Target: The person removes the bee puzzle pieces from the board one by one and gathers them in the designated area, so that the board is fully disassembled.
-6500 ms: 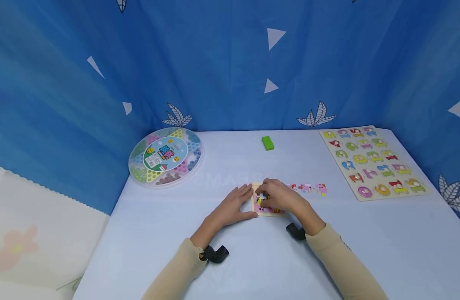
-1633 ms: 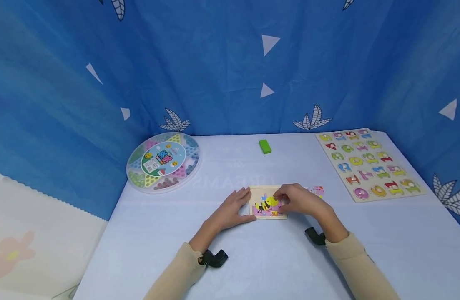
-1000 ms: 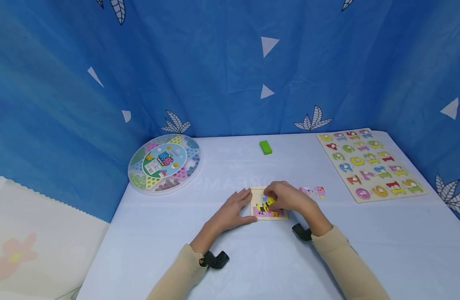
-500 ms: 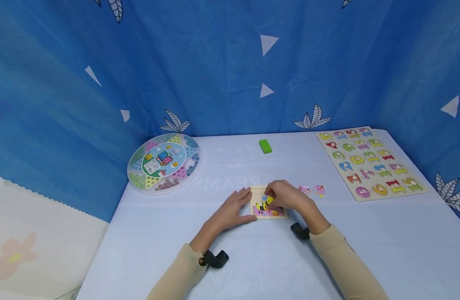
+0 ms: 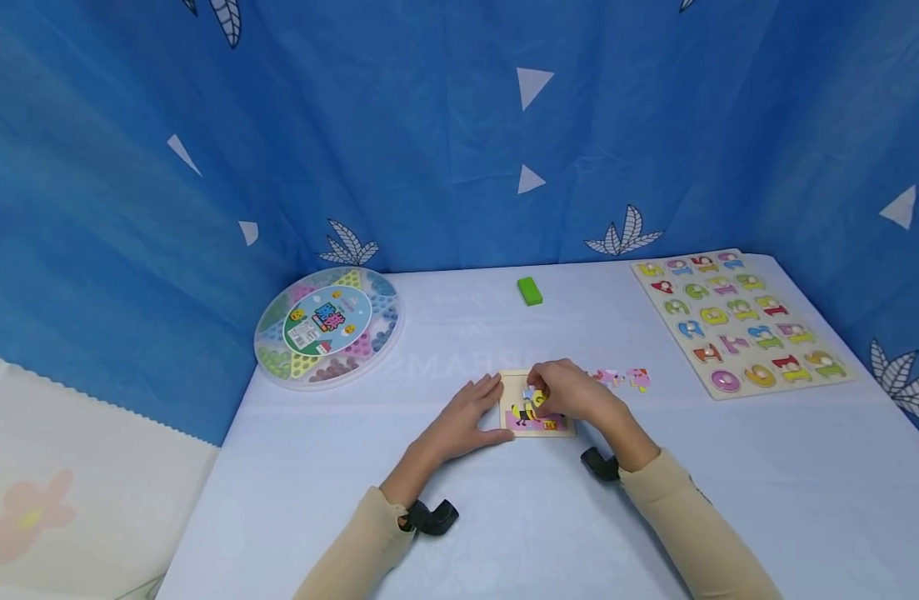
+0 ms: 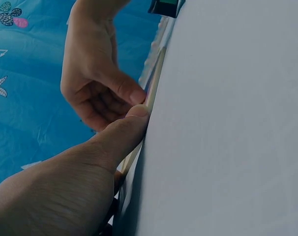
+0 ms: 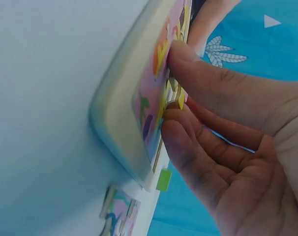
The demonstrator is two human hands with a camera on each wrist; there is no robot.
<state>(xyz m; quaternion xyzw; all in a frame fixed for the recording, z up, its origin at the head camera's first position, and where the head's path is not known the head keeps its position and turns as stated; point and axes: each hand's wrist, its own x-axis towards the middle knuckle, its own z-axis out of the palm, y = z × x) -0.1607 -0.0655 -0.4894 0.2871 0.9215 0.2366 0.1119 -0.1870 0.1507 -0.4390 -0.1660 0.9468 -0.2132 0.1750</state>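
Observation:
A small wooden jigsaw tray (image 5: pixel 514 383) with a bee picture, partly filled with pieces, lies on the white table. My left hand (image 5: pixel 459 421) rests at its left side, fingers and thumb spread straight along the edge; in the left wrist view the thumb (image 6: pixel 124 132) presses on the tray's rim. Over the tray's right part, my right hand (image 5: pixel 571 390) pinches a yellow puzzle piece (image 7: pixel 180 100) between thumb and fingers, close against the picture. Fingers hide much of that piece and the bee's head area. Loose pink pieces (image 5: pixel 639 378) lie in a row right of the tray.
A round Chinese checkers set (image 5: pixel 327 321) stands at the back left. Behind the tray lies a green block (image 5: pixel 530 291). A wooden number-peg board (image 5: pixel 736 325) occupies the right side. Blue curtain (image 5: pixel 459 133) closes off the back of the table.
My right hand has moved left from the tray's right edge onto the bee picture, and stays there with small finger shifts. The left hand has kept its place. Bee-head pieces appeared since the earliest frame.

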